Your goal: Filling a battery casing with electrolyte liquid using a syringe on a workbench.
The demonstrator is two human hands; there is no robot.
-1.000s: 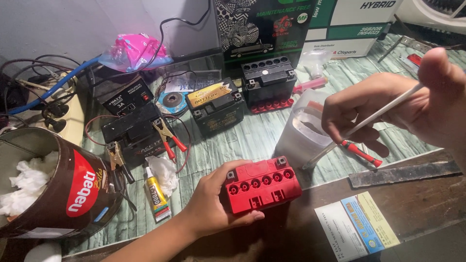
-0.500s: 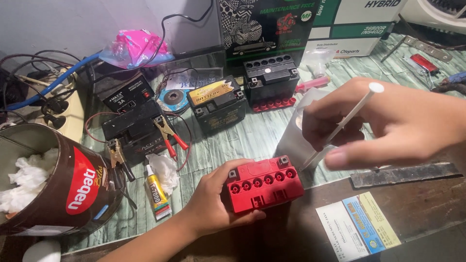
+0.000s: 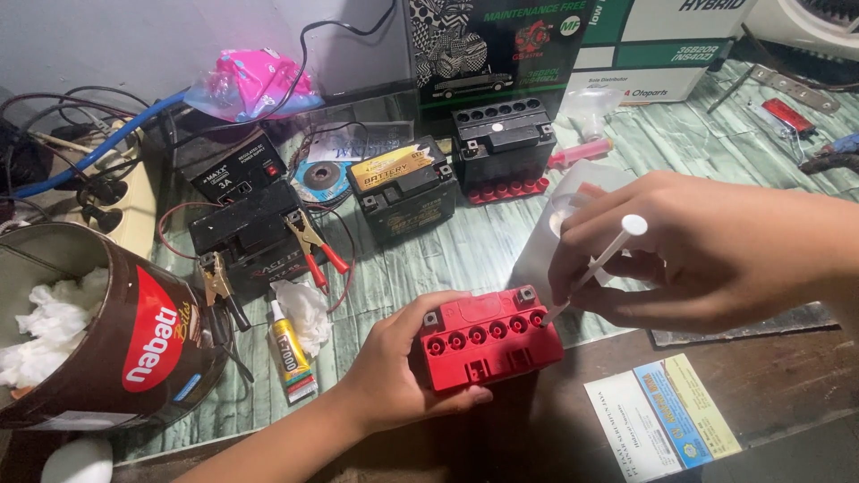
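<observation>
Small red battery [image 3: 488,338]: moulded plastic, matt-satin top, smooth, six round ports. Thin white rod [image 3: 595,266] with round cap: smooth plastic, slight sheen. Translucent white container [image 3: 559,234] behind it: frosted plastic, dull. Tabletop [image 3: 465,246]: pale green wood-grain print, smooth laminate look; near edge [image 3: 573,429] dark bare wood, matt, worn. Printed paper slip [image 3: 662,419]: flat, matt. Black batteries [image 3: 404,190]: hard plastic, semi-gloss, one with a glossy yellow label. Brown round tin [image 3: 125,344]: glossy printed skin, stuffed with white fluffy wadding [image 3: 40,326]. Glue tube [image 3: 291,351]: shiny. Crumpled tissue [image 3: 307,309]: soft, matt. Pink bag [image 3: 255,82]: thin glossy film.
</observation>
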